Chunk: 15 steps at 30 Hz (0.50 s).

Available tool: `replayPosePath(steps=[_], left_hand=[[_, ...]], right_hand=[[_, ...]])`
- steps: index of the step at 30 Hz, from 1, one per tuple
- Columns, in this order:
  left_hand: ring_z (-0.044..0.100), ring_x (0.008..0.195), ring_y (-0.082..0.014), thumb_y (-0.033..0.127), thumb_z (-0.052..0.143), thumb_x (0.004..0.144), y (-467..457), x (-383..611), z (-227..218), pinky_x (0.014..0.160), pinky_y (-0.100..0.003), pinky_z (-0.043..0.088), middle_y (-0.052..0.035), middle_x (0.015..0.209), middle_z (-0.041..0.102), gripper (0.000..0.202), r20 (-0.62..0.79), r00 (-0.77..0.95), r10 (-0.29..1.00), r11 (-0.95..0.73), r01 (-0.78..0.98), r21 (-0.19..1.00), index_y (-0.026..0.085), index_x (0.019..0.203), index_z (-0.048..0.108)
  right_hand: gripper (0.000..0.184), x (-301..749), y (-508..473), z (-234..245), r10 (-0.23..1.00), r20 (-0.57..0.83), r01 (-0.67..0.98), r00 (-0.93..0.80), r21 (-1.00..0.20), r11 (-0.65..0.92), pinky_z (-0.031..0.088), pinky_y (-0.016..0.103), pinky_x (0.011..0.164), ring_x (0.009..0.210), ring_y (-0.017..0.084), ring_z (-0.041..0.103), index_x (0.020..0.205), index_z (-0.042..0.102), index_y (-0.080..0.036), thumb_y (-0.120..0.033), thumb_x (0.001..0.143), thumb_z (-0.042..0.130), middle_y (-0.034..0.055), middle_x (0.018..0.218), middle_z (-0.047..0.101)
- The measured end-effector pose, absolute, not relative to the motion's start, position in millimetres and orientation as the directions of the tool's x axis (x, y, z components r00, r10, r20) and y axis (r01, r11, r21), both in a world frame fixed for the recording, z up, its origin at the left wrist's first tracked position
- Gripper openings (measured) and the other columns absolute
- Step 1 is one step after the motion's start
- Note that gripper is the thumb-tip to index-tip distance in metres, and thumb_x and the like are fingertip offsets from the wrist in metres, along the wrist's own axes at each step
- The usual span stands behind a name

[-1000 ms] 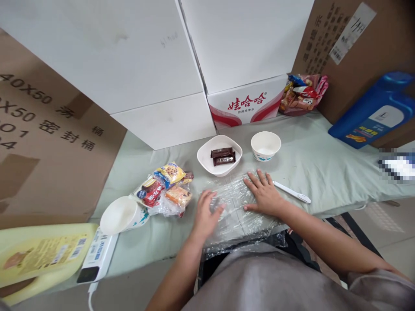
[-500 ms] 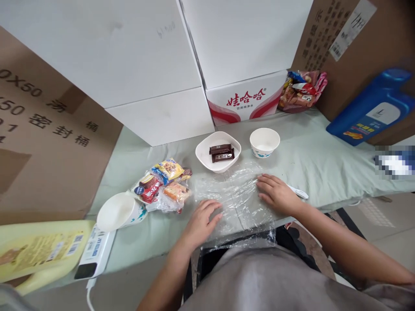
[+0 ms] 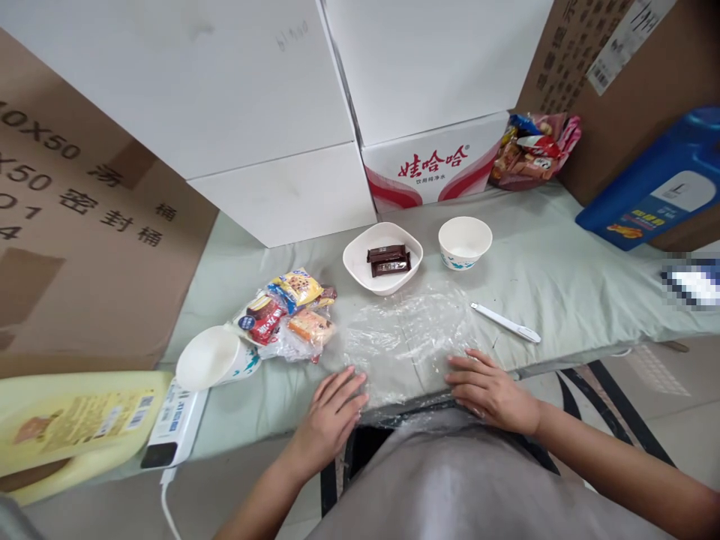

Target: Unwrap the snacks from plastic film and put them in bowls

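A clear plastic film (image 3: 413, 337) lies spread and wrinkled over the front of the cloth, its near part hanging toward my lap. At its left side rests my left hand (image 3: 333, 414), fingers stretched out, tips on or near the film's edge. On the opposite side my right hand (image 3: 492, 391) lies flat with spread fingers on the film near the front edge. Just beyond the film a white bowl (image 3: 355, 259) holds two brown-wrapped snack bars (image 3: 389, 259). A slim white utility knife (image 3: 506, 322) lies beyond my right hand.
A paper cup (image 3: 466, 244) stands right of the bowl; another paper cup (image 3: 208, 360) is tipped at left beside bagged snacks (image 3: 286, 315). A yellow bottle (image 3: 73, 427) and power strip (image 3: 174, 427) lie far left. White boxes (image 3: 281, 187) line the back; a blue bottle (image 3: 658, 187) leans right.
Both hands have slid toward me along the film, and the right hand has moved off the utility knife, which now shows fully. The view has shifted slightly.
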<state>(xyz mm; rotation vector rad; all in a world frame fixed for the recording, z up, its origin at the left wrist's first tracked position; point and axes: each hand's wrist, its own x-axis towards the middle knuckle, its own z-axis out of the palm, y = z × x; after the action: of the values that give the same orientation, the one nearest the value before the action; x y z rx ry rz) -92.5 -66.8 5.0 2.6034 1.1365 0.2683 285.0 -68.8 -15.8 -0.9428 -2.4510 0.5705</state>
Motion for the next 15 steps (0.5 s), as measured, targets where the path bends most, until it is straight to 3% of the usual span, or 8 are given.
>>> replayPosePath(steps=[2, 4, 6, 8, 10, 15], left_hand=[[0.058, 0.122, -0.0247, 0.015, 0.051, 0.088, -62, -89, 14, 0.103, -0.043, 0.046, -0.007, 0.116, 0.07, 0.023, 0.063, 0.629, 0.775, -0.571, 0.654, 0.497, 0.025, 0.099, 0.069], [0.069, 0.096, -0.0199, 0.022, 0.049, 0.091, -58, -86, 28, 0.085, -0.033, 0.054, -0.0049, 0.095, 0.074, 0.019, -0.051, 0.572, 0.819, -0.397, 0.628, 0.67, 0.023, 0.092, 0.068], [0.068, 0.073, -0.016, 0.028, 0.048, 0.092, -52, -81, 40, 0.069, -0.027, 0.055, -0.0026, 0.08, 0.072, 0.02, -0.2, 0.502, 0.841, -0.177, 0.605, 0.776, 0.023, 0.09, 0.068], [0.066, 0.067, -0.0156, 0.033, 0.05, 0.09, -44, -75, 43, 0.064, -0.026, 0.053, -0.0018, 0.073, 0.071, 0.021, -0.267, 0.415, 0.87, -0.032, 0.587, 0.809, 0.021, 0.085, 0.067], [0.066, 0.069, -0.0166, 0.036, 0.055, 0.084, -34, -67, 37, 0.065, -0.026, 0.053, -0.0025, 0.075, 0.071, 0.02, -0.249, 0.279, 0.927, 0.042, 0.583, 0.811, 0.02, 0.085, 0.067], [0.067, 0.068, -0.0185, 0.033, 0.062, 0.074, -17, -47, 12, 0.066, -0.029, 0.052, -0.0011, 0.075, 0.071, 0.032, -0.192, -0.013, 0.981, 0.15, 0.679, 0.719, 0.019, 0.103, 0.064]], right_hand=[[0.018, 281, -65, -7, 0.741, 0.225, 0.465, -0.632, -0.655, 0.595, 0.052, 0.04, 0.095, 0.1, 0.019, 0.067, 0.101, 0.063, -0.022, -0.022, 0.096, 0.046, 0.0046, 0.095, 0.072], [0.02, 285, -62, 2, 0.826, 0.148, 0.471, -0.545, -0.76, 0.447, 0.057, 0.031, 0.075, 0.08, 0.015, 0.068, 0.1, 0.062, -0.021, -0.026, 0.098, 0.042, 0.0044, 0.086, 0.071], [0.024, 291, -58, 9, 0.902, 0.053, 0.491, -0.428, -0.825, 0.281, 0.056, 0.029, 0.067, 0.073, 0.015, 0.067, 0.102, 0.062, -0.022, -0.03, 0.098, 0.04, 0.0039, 0.082, 0.07], [0.027, 295, -53, 12, 0.951, -0.024, 0.508, -0.308, -0.849, 0.143, 0.056, 0.03, 0.064, 0.068, 0.017, 0.066, 0.103, 0.063, -0.022, -0.036, 0.097, 0.041, 0.0033, 0.077, 0.069], [0.029, 295, -44, 11, 0.982, -0.057, 0.554, -0.179, -0.831, 0.053, 0.055, 0.032, 0.059, 0.061, 0.018, 0.064, 0.101, 0.065, -0.022, -0.04, 0.094, 0.044, 0.0028, 0.071, 0.068], [0.032, 284, -17, 2, 0.997, 0.036, 0.676, 0.063, -0.737, -0.016, 0.051, 0.03, 0.059, 0.058, 0.017, 0.06, 0.105, 0.065, -0.02, -0.042, 0.087, 0.051, -0.0001, 0.065, 0.063]])
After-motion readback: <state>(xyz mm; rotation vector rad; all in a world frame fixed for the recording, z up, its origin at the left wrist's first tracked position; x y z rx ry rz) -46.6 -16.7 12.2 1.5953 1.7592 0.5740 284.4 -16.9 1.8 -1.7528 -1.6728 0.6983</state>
